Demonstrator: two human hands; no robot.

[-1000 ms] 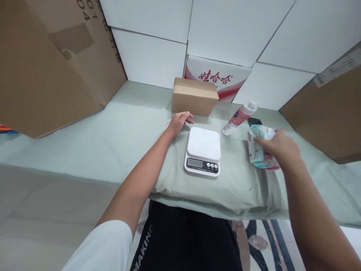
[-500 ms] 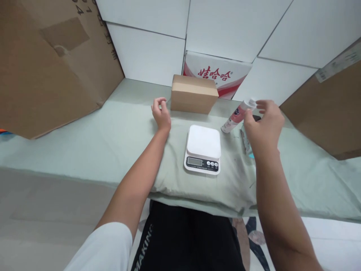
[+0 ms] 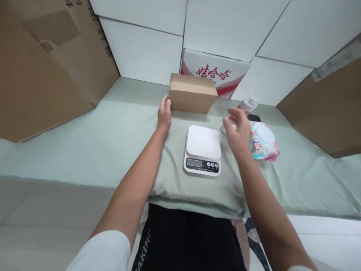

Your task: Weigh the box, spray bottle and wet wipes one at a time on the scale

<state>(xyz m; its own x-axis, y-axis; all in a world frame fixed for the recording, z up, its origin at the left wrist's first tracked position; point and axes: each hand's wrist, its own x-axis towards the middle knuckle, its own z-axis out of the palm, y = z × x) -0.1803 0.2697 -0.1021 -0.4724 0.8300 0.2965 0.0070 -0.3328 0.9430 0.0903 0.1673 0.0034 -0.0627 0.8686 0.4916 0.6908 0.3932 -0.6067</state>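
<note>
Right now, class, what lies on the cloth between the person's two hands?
In the head view, the white kitchen scale lies on the green cloth, between the left hand at the small cardboard box and the open right hand.

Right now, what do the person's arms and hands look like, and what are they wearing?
Both arms are bare from above the elbow down. The left hand and the right hand wear no gloves, rings or watch that I can see. A short white sleeve covers the left upper arm. Only a sliver of white shows at the right arm's edge. Below are black shorts with white lettering.
</note>
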